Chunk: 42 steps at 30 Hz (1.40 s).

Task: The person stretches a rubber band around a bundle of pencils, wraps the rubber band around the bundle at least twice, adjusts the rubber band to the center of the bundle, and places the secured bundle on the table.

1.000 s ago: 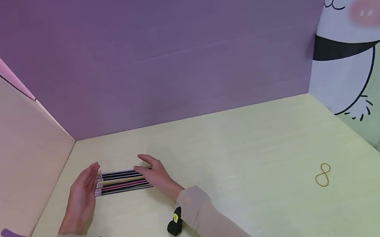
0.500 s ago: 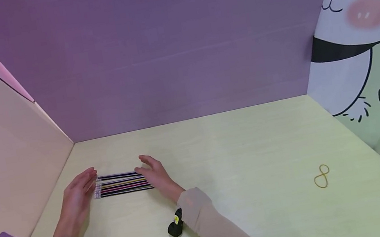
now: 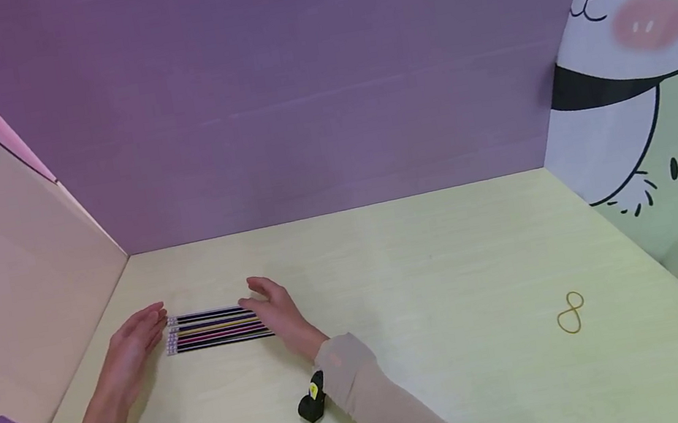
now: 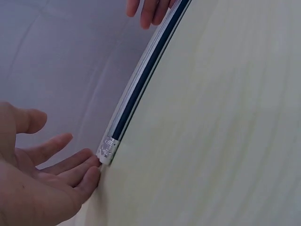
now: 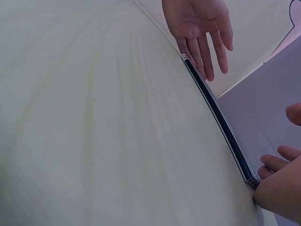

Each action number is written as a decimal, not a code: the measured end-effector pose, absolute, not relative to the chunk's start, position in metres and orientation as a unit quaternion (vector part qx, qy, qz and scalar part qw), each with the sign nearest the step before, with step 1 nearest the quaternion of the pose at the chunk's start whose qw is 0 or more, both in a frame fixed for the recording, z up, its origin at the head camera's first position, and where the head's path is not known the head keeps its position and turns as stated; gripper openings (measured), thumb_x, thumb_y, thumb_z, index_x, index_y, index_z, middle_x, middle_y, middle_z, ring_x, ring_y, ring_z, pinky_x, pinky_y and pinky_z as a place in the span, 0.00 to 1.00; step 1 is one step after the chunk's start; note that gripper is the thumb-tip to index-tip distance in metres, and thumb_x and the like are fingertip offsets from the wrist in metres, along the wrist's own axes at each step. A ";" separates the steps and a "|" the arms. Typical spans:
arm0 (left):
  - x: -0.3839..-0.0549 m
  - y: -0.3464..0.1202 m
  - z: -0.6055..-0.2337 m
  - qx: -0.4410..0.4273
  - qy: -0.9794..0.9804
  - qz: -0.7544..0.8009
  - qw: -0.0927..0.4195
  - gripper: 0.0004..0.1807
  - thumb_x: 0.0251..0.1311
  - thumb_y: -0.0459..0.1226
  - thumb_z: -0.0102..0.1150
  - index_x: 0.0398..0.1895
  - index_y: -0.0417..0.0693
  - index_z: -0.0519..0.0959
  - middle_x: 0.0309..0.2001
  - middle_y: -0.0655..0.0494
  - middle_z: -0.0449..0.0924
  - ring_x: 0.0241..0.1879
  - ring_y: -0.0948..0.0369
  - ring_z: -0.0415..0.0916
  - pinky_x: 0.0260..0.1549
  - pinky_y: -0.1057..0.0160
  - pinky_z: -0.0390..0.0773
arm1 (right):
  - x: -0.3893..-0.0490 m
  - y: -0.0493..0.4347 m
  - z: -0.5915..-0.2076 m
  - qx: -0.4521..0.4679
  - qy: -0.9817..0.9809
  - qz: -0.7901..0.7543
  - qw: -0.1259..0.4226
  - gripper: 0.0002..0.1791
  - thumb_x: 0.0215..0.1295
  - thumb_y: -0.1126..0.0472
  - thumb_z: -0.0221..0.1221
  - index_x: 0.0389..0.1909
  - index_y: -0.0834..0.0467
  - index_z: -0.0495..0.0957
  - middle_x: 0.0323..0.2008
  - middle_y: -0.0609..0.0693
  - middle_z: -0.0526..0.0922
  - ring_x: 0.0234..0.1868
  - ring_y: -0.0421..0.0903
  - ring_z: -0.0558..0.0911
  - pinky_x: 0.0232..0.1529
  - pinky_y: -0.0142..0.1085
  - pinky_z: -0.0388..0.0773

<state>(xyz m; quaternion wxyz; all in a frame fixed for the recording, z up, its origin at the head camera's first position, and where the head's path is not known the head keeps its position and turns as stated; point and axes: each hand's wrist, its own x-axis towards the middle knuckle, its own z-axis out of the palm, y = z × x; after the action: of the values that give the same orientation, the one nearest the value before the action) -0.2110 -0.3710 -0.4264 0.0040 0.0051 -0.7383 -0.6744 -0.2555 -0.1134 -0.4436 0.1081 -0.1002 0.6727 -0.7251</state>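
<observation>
Several dark pencils [image 3: 215, 336], with a yellow and a red stripe among them, lie side by side on the table in the head view. Their pale eraser ends point left. My left hand [image 3: 127, 356] stands by those ends with its fingers extended; in the left wrist view the lower fingertips lie close against the nearest pencil's eraser [image 4: 105, 159]. Across the other ends is my right hand [image 3: 283, 320], thumb and fingers spread apart and relaxed. In the right wrist view its palm edge meets the pencil tips, which it partly hides. Neither hand grips a pencil.
A thin yellow-brown rubber band [image 3: 571, 313], twisted into a figure eight, lies far to the right on the pale wooden table [image 3: 418, 288]. A purple wall [image 3: 321, 96] closes off the back, and printed panels rise at both sides.
My left hand has drawn back slightly to the left from the pencils' eraser ends. The pencils lie more evenly together. My right hand has hardly moved.
</observation>
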 end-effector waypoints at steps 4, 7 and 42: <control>-0.208 -0.366 -0.421 0.017 -0.780 -0.626 0.013 0.24 0.76 0.51 0.44 0.66 0.46 0.66 0.48 0.80 0.73 0.52 0.79 0.70 0.54 0.77 0.72 | -0.255 -0.112 -0.442 -0.092 0.670 -0.729 0.103 0.27 0.70 0.57 0.59 0.69 0.57 0.68 0.67 0.52 0.72 0.67 0.51 0.73 0.67 0.47 0.69; -0.205 -0.361 -0.420 0.051 -0.812 -0.581 0.023 0.30 0.76 0.52 0.43 0.67 0.37 0.64 0.48 0.78 0.72 0.52 0.74 0.69 0.56 0.70 0.71 | -0.254 -0.113 -0.440 -0.078 0.682 -0.722 0.088 0.27 0.69 0.56 0.60 0.67 0.56 0.71 0.64 0.52 0.75 0.65 0.50 0.74 0.65 0.46 0.71; -0.198 -0.316 -0.437 0.186 -0.598 -0.768 0.136 0.15 0.75 0.47 0.49 0.54 0.48 0.74 0.48 0.64 0.78 0.56 0.64 0.71 0.50 0.78 0.73 | -0.234 -0.127 -0.450 0.061 0.635 -0.763 -0.104 0.02 0.66 0.63 0.60 0.33 0.55 0.79 0.27 0.44 0.83 0.30 0.40 0.80 0.31 0.29 0.73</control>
<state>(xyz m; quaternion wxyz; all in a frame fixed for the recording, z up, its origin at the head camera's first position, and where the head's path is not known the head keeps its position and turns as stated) -0.1983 -0.3157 -0.4367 0.1365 0.1861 -0.5977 -0.7678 -0.2344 -0.1270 -0.4497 -0.1045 0.0608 0.6351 -0.7630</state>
